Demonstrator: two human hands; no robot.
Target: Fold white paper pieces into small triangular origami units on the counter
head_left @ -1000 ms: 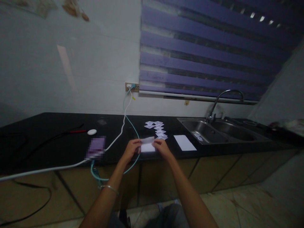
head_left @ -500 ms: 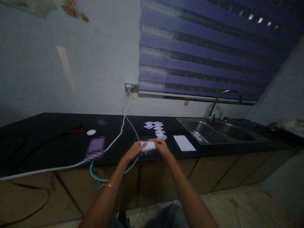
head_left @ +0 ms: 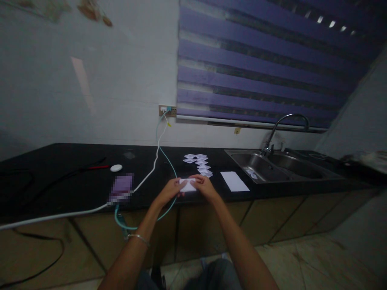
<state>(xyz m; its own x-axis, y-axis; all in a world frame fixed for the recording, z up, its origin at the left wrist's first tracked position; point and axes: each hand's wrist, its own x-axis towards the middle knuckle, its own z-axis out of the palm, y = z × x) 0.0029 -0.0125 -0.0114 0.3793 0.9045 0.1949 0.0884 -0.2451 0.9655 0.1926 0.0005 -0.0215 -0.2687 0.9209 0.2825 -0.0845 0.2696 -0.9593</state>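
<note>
Between my two hands is a small white piece of paper (head_left: 188,185), held near the counter's front edge. My left hand (head_left: 173,190) grips its left side, thumb on top. My right hand (head_left: 204,186) pinches the right side, its thumb also lying on the paper. Just beyond them, several folded white paper pieces (head_left: 202,164) lie in a bent row on the black countertop (head_left: 145,155). A flat stack or sheet of white paper (head_left: 234,181) rests to the right of my right hand.
A steel double sink (head_left: 256,169) with a curved faucet (head_left: 284,119) is on the right. On the left lie a white oval object (head_left: 116,168), a red stick-like item (head_left: 99,167) and a blurred-out purple object (head_left: 121,187). A white cable (head_left: 155,159) and a teal cable (head_left: 169,161) run from the wall socket (head_left: 167,110).
My right thumb has come down onto the top of the paper, moving inward from its edge. My left hand has stayed in nearly the same place.
</note>
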